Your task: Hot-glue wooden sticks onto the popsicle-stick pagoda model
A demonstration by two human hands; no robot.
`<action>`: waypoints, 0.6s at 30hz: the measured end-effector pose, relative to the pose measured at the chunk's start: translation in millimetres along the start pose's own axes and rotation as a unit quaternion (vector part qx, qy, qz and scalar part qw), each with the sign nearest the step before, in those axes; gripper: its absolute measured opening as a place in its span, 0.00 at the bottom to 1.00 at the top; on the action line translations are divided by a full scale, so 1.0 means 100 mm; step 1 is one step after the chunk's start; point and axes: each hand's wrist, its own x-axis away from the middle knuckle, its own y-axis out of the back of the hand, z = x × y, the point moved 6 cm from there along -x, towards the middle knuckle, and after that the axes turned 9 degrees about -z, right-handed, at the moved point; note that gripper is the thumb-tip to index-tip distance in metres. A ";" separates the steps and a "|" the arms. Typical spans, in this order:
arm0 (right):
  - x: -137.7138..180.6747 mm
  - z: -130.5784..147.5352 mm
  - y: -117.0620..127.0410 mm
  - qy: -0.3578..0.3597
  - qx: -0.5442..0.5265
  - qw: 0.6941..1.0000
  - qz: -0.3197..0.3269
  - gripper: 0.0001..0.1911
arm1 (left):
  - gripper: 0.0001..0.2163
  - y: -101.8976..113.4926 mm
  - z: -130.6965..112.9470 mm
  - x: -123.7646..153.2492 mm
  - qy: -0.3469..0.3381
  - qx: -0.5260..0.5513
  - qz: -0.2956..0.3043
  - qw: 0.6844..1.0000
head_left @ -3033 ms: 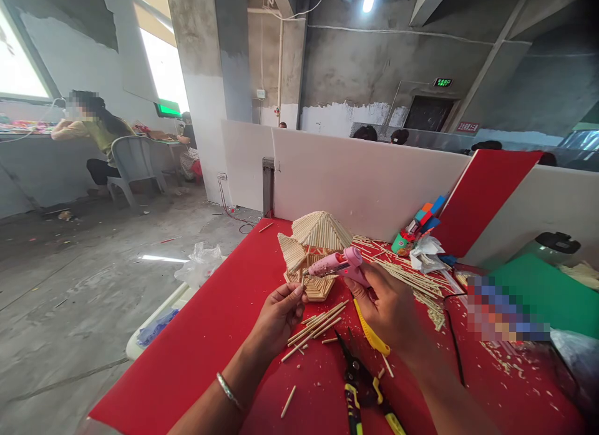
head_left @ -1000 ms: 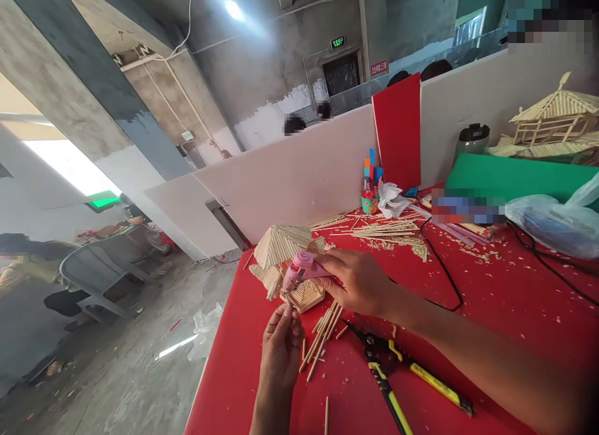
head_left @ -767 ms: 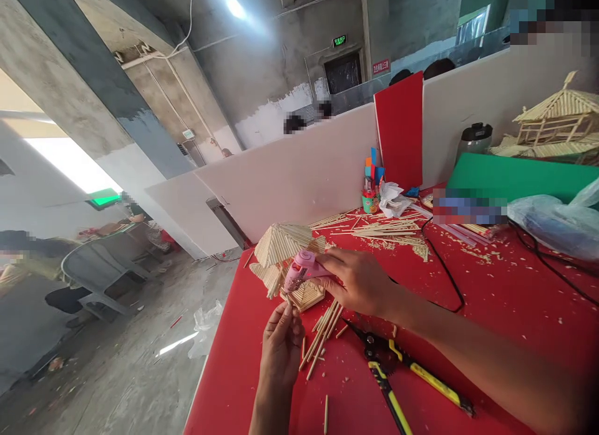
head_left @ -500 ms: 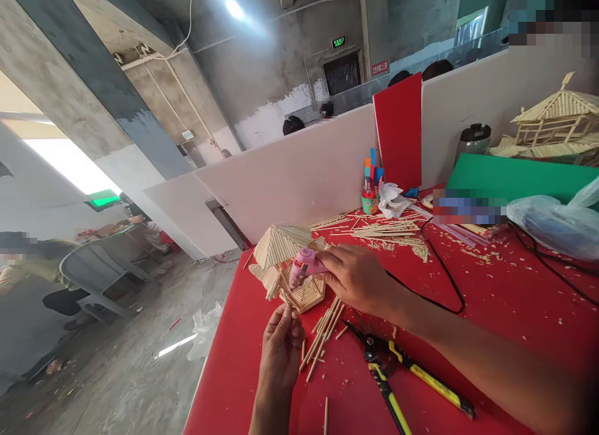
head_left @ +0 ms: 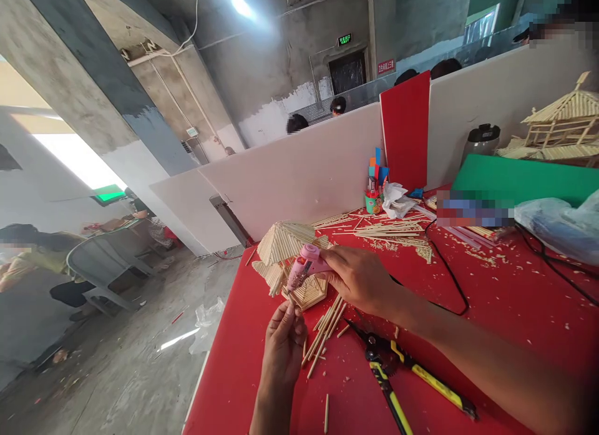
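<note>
My right hand (head_left: 358, 276) is closed around a pink hot glue gun (head_left: 302, 268), its nozzle pointing down and to the left. My left hand (head_left: 284, 332) pinches a short wooden stick (head_left: 291, 299) right under that nozzle. Just behind the hands stands a small model pavilion (head_left: 285, 243) built of sticks, with a pointed roof and a hexagonal base (head_left: 311, 293), partly covered by the glue gun. Loose sticks (head_left: 327, 332) lie to the right of my left hand. Pliers-like cutters (head_left: 388, 354) with black and yellow handles rest open below my right forearm.
Cut sticks (head_left: 388, 226) and scraps litter the back of the red table (head_left: 243, 372). A green cup of tools (head_left: 374, 203) stands by the white partition (head_left: 299, 179). A black cord (head_left: 452, 276) runs across the right side. Further right are a green board (head_left: 524, 179) and a larger stick model (head_left: 561, 126).
The glue gun's nozzle has come down and left, closer to the stick tip in my left hand. The whole view has shifted slightly.
</note>
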 end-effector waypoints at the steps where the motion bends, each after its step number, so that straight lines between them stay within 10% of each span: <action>1: 0.00 0.00 0.00 -0.001 -0.001 1.000 0.001 0.14 | 0.21 0.00 0.00 0.00 0.000 -0.002 0.000 1.000; 18: 0.03 -0.03 -0.03 -0.040 -0.020 0.999 0.027 0.14 | 0.22 0.02 0.03 0.00 0.008 0.006 -0.008 1.000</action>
